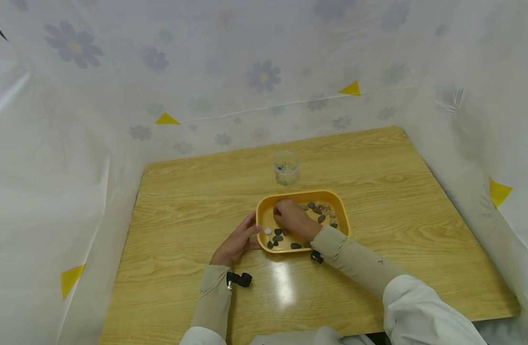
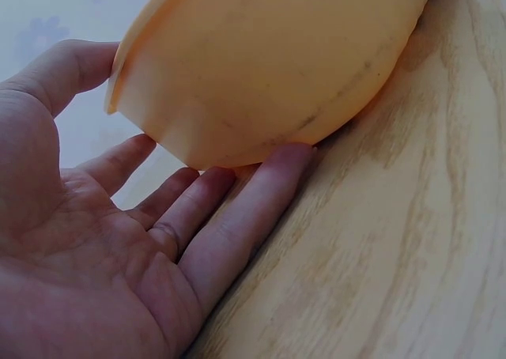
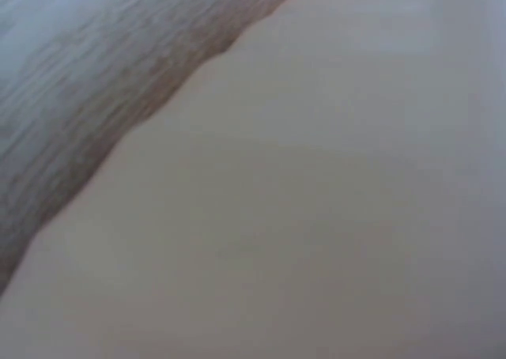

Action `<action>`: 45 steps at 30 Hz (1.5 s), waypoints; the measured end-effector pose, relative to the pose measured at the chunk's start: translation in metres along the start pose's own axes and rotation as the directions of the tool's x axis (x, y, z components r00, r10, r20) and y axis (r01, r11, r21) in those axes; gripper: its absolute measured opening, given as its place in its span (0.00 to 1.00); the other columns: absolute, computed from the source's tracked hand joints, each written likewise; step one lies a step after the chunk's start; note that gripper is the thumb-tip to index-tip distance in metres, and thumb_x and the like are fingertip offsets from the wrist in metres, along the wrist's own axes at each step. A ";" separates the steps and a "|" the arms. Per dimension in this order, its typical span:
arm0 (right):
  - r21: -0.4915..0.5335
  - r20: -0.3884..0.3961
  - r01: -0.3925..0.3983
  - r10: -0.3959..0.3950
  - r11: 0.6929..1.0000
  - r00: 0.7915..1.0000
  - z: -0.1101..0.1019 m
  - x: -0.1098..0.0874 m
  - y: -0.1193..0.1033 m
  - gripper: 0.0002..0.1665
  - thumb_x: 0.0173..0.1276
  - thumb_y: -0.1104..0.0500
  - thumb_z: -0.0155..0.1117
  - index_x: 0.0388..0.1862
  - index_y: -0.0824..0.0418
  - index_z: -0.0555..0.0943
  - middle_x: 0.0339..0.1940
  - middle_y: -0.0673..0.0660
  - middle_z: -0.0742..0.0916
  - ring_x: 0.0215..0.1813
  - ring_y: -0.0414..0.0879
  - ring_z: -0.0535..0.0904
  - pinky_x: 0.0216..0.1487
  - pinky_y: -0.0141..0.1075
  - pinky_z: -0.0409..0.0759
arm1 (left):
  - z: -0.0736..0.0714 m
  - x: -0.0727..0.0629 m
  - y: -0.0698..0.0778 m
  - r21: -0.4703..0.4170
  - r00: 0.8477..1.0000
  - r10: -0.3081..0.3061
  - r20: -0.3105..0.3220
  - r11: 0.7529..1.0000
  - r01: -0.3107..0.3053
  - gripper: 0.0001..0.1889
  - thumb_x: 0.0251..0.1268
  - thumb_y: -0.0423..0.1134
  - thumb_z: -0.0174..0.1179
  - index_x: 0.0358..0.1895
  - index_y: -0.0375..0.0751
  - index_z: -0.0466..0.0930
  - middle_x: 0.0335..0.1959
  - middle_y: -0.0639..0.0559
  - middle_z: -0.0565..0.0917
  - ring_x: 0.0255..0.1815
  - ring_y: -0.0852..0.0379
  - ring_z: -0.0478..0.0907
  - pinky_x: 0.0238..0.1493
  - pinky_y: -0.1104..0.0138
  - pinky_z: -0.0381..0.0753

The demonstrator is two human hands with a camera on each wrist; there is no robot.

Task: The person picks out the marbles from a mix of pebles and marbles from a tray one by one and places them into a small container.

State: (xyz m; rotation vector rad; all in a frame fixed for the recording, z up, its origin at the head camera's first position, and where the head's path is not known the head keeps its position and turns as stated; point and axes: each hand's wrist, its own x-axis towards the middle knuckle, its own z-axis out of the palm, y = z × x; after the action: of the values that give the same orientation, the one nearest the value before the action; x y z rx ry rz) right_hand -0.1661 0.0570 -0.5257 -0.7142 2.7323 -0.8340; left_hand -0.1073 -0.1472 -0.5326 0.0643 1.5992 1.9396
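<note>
A yellow plastic tray (image 1: 304, 250) holds grey, tan and white pebbles (image 1: 321, 219). My left hand (image 1: 235, 244) is at its left end, the thumb over the rim. In the left wrist view, the fingertips (image 2: 288, 157) touch the tray's underside edge near the tabletop, and the thumb bears on the rim. My right hand (image 1: 295, 219) reaches inside the tray, fingers bent downward near the far left part. Its fingertips are hidden, and I cannot tell whether they pinch a pebble. A white pebble (image 1: 268, 231) lies close to the left wall. The right wrist view shows mostly a blurred pale surface.
Behind the tray stands a clear round container (image 1: 286, 168) with small blue and green pieces low inside. The wooden table (image 1: 195, 201) is enclosed by pale floral sheeting (image 1: 229, 57) at the back and white sheeting at both sides.
</note>
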 end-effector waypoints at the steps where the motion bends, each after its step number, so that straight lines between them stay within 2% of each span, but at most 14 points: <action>1: 0.004 0.002 0.000 0.000 1.000 1.000 0.000 0.000 0.000 0.07 0.65 0.63 0.58 0.28 0.60 0.81 0.15 0.47 0.77 0.13 0.37 0.72 0.19 0.30 0.73 | 0.000 0.000 0.000 0.000 1.000 0.000 -0.001 1.000 0.000 0.33 0.71 0.40 0.50 0.74 0.56 0.46 0.73 0.52 0.48 0.58 0.41 0.69 0.44 0.53 0.80; 8: 0.039 0.029 -0.013 0.012 0.999 1.000 0.001 0.000 0.000 0.10 0.66 0.63 0.56 0.25 0.59 0.79 0.11 0.48 0.77 0.12 0.40 0.72 0.15 0.32 0.71 | 0.001 -0.001 0.001 0.000 1.000 -0.005 -0.004 1.000 0.005 0.33 0.71 0.40 0.50 0.74 0.56 0.46 0.73 0.53 0.48 0.59 0.41 0.68 0.44 0.53 0.80; 16: -0.001 0.009 -0.013 0.013 1.000 1.000 0.002 0.000 0.000 0.11 0.65 0.63 0.56 0.23 0.56 0.79 0.12 0.47 0.76 0.13 0.39 0.72 0.16 0.31 0.71 | 0.001 -0.001 0.001 -0.002 1.000 -0.007 -0.002 1.000 0.007 0.33 0.71 0.40 0.50 0.74 0.56 0.46 0.73 0.52 0.49 0.58 0.41 0.69 0.45 0.52 0.80; 24: 0.026 0.029 -0.048 0.047 0.999 0.998 -0.002 -0.003 -0.003 0.10 0.66 0.63 0.55 0.25 0.58 0.79 0.12 0.48 0.77 0.12 0.39 0.73 0.16 0.31 0.72 | 0.003 -0.002 0.001 -0.016 1.000 -0.015 -0.014 1.000 0.015 0.33 0.71 0.40 0.50 0.74 0.57 0.46 0.73 0.53 0.47 0.57 0.41 0.70 0.45 0.53 0.80; 29: 0.068 0.035 -0.078 0.076 0.995 0.996 -0.006 -0.008 -0.005 0.09 0.66 0.63 0.55 0.27 0.58 0.81 0.16 0.49 0.78 0.15 0.40 0.74 0.19 0.32 0.73 | 0.002 -0.001 0.000 -0.022 1.000 -0.011 -0.012 1.000 0.010 0.33 0.71 0.39 0.50 0.74 0.57 0.46 0.73 0.51 0.48 0.58 0.41 0.69 0.46 0.52 0.79; 37: 0.071 0.004 -0.069 0.069 0.995 0.998 -0.018 -0.020 -0.005 0.10 0.65 0.61 0.56 0.39 0.63 0.84 0.32 0.50 0.83 0.28 0.38 0.75 0.32 0.32 0.77 | 0.002 -0.001 0.000 -0.026 1.000 -0.011 -0.010 1.000 0.010 0.33 0.70 0.41 0.51 0.74 0.58 0.47 0.73 0.52 0.49 0.58 0.41 0.69 0.47 0.50 0.78; 40: 0.118 0.008 -0.064 0.063 0.991 0.998 -0.025 -0.025 -0.005 0.10 0.66 0.62 0.57 0.41 0.64 0.83 0.35 0.51 0.84 0.33 0.39 0.77 0.35 0.34 0.78 | 0.002 -0.001 -0.001 -0.030 1.000 -0.011 -0.011 1.000 0.011 0.32 0.71 0.40 0.50 0.74 0.58 0.47 0.73 0.51 0.49 0.57 0.40 0.70 0.47 0.50 0.78; 45: 0.117 -0.027 -0.058 0.062 0.991 0.998 -0.037 -0.028 -0.003 0.10 0.66 0.60 0.60 0.42 0.62 0.83 0.36 0.50 0.84 0.38 0.40 0.78 0.39 0.35 0.79 | 0.002 0.000 -0.001 -0.029 1.000 -0.009 -0.018 1.000 0.009 0.32 0.71 0.39 0.50 0.74 0.58 0.47 0.73 0.50 0.49 0.56 0.41 0.71 0.47 0.50 0.78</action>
State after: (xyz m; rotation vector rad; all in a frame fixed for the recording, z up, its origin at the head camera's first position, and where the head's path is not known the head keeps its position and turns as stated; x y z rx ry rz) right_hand -0.1524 0.0865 -0.4929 -0.5975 2.6903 -0.9888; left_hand -0.1060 -0.1457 -0.5330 0.0276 1.5795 1.9614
